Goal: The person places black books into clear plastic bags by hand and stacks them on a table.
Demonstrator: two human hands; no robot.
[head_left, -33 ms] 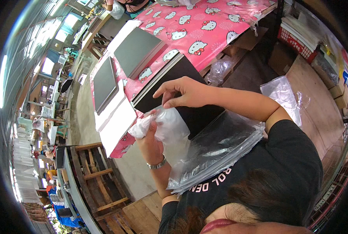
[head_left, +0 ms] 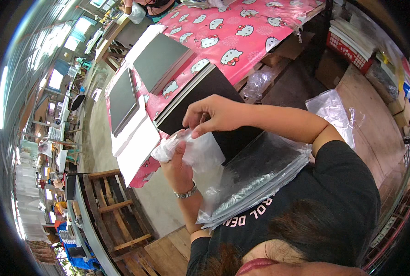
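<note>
My left hand [head_left: 174,168], with a metal watch on its wrist, is closed round the bunched end of a stack of clear plastic bags [head_left: 255,177]. The rest of the stack drapes over my lap and against my dark shirt. My right hand [head_left: 218,114] is curled above, its thumb and fingertips at the upper edge of the bunched plastic. How much film lies between those fingertips is hard to see. Just beyond, a stack of black boards or books [head_left: 195,99] leans at the table's near side, partly behind my right hand and the plastic.
On the pink patterned tablecloth [head_left: 260,14] lie a dark flat-covered stack [head_left: 161,57], a thin black book-like thing [head_left: 123,102] and white sheets [head_left: 138,142]. A wooden pallet [head_left: 113,207] stands lower left. At right are a red basket [head_left: 347,48] and a loose plastic sheet [head_left: 331,112].
My right hand has lowered slightly; its thumb has come down to the plastic and its fingers have curled in. My left hand keeps its hold.
</note>
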